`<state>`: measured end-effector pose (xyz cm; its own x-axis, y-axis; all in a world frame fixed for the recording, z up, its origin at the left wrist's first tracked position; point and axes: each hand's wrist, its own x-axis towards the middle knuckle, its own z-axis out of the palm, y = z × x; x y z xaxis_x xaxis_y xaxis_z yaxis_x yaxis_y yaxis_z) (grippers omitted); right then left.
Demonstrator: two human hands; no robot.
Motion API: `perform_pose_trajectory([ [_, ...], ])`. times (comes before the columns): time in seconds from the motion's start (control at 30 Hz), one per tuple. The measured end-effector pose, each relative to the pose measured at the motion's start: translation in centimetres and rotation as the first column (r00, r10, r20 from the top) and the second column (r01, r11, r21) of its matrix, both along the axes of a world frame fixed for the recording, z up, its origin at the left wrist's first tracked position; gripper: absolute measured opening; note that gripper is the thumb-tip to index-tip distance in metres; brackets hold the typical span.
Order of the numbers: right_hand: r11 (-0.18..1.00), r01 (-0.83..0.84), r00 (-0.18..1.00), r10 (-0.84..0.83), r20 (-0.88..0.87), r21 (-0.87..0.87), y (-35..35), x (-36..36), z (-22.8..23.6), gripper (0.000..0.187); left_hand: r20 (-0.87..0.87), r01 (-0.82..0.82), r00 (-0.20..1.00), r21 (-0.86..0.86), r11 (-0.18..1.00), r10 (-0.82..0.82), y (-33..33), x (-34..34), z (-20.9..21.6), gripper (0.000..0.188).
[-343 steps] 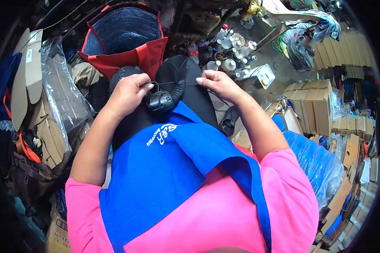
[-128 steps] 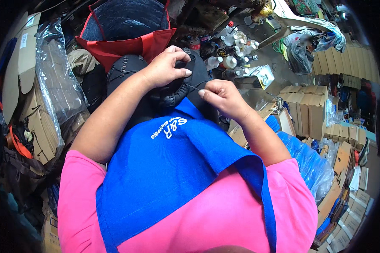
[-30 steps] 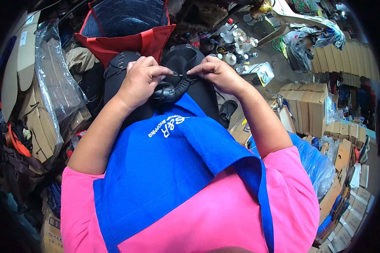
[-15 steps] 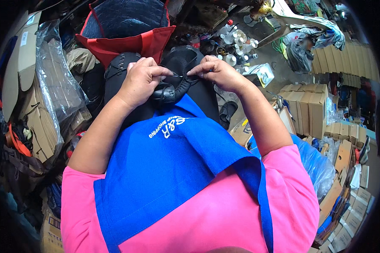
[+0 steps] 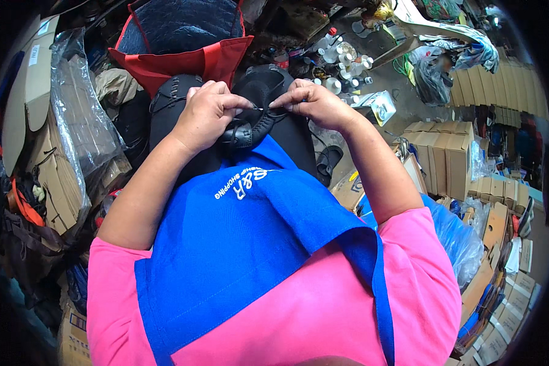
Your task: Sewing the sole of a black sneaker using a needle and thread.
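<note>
A black shoe (image 5: 245,135) with a stitched edge rests on my lap between my hands. My left hand (image 5: 210,113) is closed in a pinch over it, with a thin shiny needle (image 5: 258,109) at its fingertips. Opposite, my right hand (image 5: 314,105) pinches a dark thread (image 5: 277,114), its fingertips almost meeting the needle's end. Whether the thread passes through the needle is too small to tell. Another black shoe piece (image 5: 174,91) with laced stitching lies over my left knee, beside my left hand.
A red bag (image 5: 195,58) with a silver lining stands open beyond my knees. Plastic bottles (image 5: 341,58) crowd the floor at the far right. Cardboard boxes (image 5: 439,152) are stacked to the right. Plastic-wrapped cardboard (image 5: 85,110) leans at the left. A black sandal (image 5: 329,161) lies beside my right leg.
My left fingertips have shifted slightly right, bringing the needle closer to my right fingertips. My right hand and the shoe stay almost in place.
</note>
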<state>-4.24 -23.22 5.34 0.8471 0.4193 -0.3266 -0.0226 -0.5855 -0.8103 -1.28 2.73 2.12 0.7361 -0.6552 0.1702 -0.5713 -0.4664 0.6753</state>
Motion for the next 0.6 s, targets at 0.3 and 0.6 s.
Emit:
perform_pose_trajectory([
  [0.3,1.000,-0.022,1.000,0.022,0.010,0.001,0.0,0.2,-0.3,0.025,-0.205,0.024,0.978,-0.014,1.000,-0.026,-1.2,0.9,-0.1,0.015],
  [0.6,0.958,0.254,0.958,-0.231,-0.168,0.129,0.9,-1.4,-0.8,0.027,-0.344,-0.055,0.939,-0.111,0.992,0.014,-1.3,0.2,-0.4,0.018],
])
